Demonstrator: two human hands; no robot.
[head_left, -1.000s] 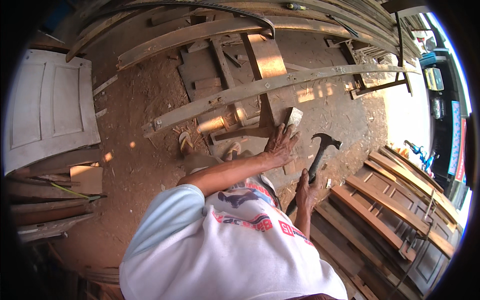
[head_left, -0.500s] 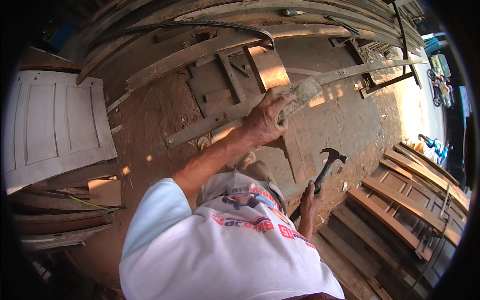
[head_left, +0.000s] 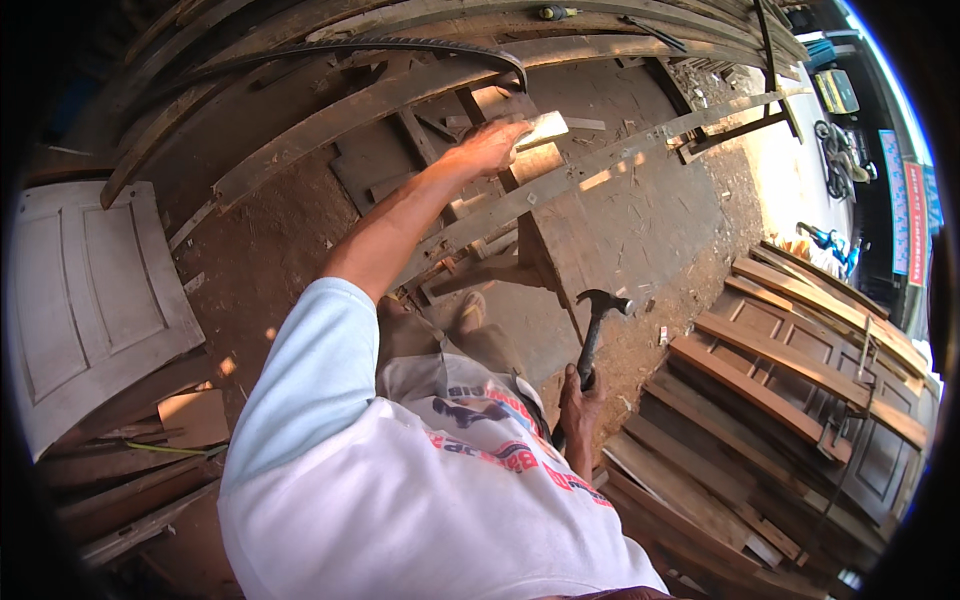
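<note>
Forward, left hand (head_left: 497, 146) grips pale block (head_left: 543, 130), seen between two long beams (head_left: 530, 197), its long axis slanting away rightward; right hand (head_left: 581, 402) clasps hammer (head_left: 592, 343), head pointing away, claw left.

One bare left hand (head_left: 490, 147), one bare right hand (head_left: 580, 402). One black claw hammer (head_left: 594, 338); one pale rectangular block (head_left: 542, 130); one white panelled door (head_left: 103, 290); one yellow-and-black-handled tool (head_left: 558, 13); one dark toothed bar (head_left: 400, 44).

- Hammer head (head_left: 607, 300) — dark metal, slight sheen
- Block (head_left: 543, 129) — pale, seemingly wood; glare blurs its finish
- Long beam (head_left: 562, 186): rough, matt wood
- Panelled door (head_left: 104, 300): matt, whitish, paint-like coat
- Shirt (head_left: 420, 510): soft, matt cloth
</note>
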